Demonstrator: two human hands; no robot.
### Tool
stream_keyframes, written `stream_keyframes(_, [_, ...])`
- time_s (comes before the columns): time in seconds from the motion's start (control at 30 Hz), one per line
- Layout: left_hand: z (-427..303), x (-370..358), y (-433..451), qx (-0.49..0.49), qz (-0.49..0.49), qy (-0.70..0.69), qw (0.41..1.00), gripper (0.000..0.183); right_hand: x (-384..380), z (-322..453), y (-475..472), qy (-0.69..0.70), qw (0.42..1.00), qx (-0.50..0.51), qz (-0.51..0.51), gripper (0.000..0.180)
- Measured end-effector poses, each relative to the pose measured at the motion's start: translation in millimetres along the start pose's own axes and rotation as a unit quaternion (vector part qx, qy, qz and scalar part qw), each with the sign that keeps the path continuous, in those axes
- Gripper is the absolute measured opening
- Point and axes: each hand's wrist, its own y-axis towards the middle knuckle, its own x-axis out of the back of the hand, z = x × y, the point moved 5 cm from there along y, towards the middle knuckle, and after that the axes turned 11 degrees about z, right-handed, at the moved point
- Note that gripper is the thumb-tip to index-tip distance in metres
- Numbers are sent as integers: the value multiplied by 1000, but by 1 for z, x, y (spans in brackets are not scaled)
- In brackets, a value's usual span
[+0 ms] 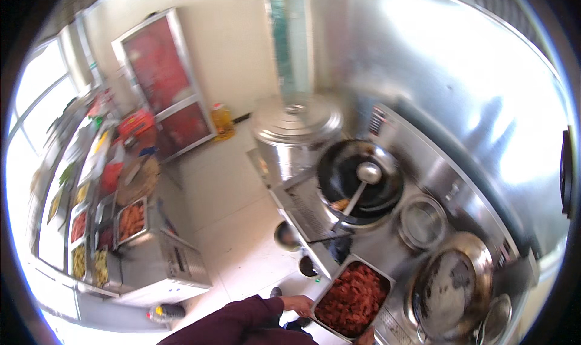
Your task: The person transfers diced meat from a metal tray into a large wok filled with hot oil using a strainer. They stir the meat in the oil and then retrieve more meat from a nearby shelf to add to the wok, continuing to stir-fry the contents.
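Observation:
A rectangular stainless steel pan [391, 285] full of red meat pieces [352, 297] is at the bottom of the view, over the front of the steel range. My left hand [299, 305] grips its left rim. At the lower right corner, my right hand [365, 337] holds the rim, mostly cut off by the picture's edge. Just beyond the pan, a black wok [338, 168] sits on the range. A steel ladle [369, 173] rests in it, its handle over the near rim, beside a little brown food [339, 204].
A large lidded steel stockpot [283, 156] stands beyond the wok. To the right are a round steel pot [422, 222], a larger wok with cloudy liquid [445, 299] and a strainer [497, 315]. Across the floor, a steel counter [140, 265] carries food pans and a round chopping board [144, 177].

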Motion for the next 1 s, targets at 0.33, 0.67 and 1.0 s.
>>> stream_keyframes(0.33, [53, 8, -8, -29, 17, -80, 996, 14, -76, 119, 16, -125, 982, 132, 50, 39])
stream_keyframes(0.67, [130, 42, -159, -116, -147, -149, 971, 12, -176, 198, -18, -219, 928, 239, 184, 48])
stream_keyframes(1.0, [241, 69, -334, -154, -365, -237, 887, 33, -324, 331, -85, -204, 859, 316, 347, 53])
